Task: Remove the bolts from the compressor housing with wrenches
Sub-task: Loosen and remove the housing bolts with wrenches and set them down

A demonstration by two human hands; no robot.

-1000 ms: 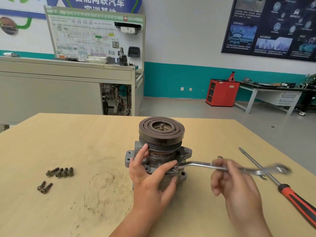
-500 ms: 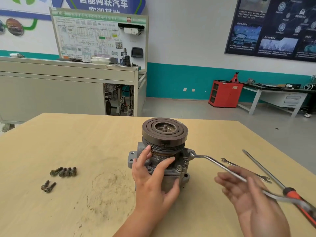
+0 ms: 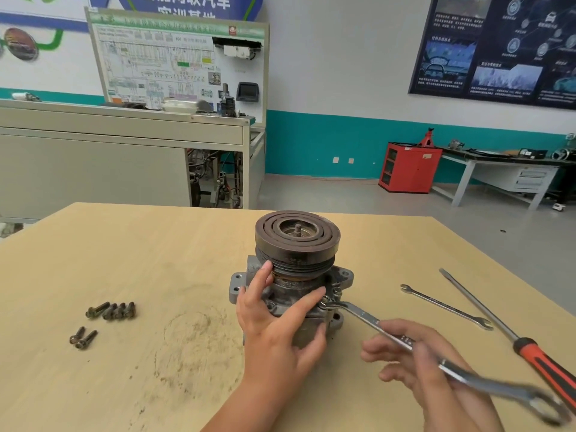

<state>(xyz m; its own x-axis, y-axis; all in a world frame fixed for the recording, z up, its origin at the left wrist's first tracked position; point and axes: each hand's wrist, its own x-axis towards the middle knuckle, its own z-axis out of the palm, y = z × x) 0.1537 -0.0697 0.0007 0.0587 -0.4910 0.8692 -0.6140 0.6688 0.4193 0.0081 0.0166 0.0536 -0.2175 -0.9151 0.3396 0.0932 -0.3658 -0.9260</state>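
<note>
left hand (image 3: 274,332) grip: wrapped round compressor housing (image 3: 296,286) | right hand (image 3: 420,366) grip: loosely curled on wrench (image 3: 358,315)

Left hand (image 3: 274,319) grips housing (image 3: 299,286); right hand (image 3: 417,366) holds wrench (image 3: 364,318).

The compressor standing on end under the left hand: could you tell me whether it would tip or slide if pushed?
Probably heavy: the compressor looks like solid metal. It may tip, since the wide pulley sits atop a narrower body. The left hand grips it while the wrench is set on it, suggesting it would shift unbraced.
</note>
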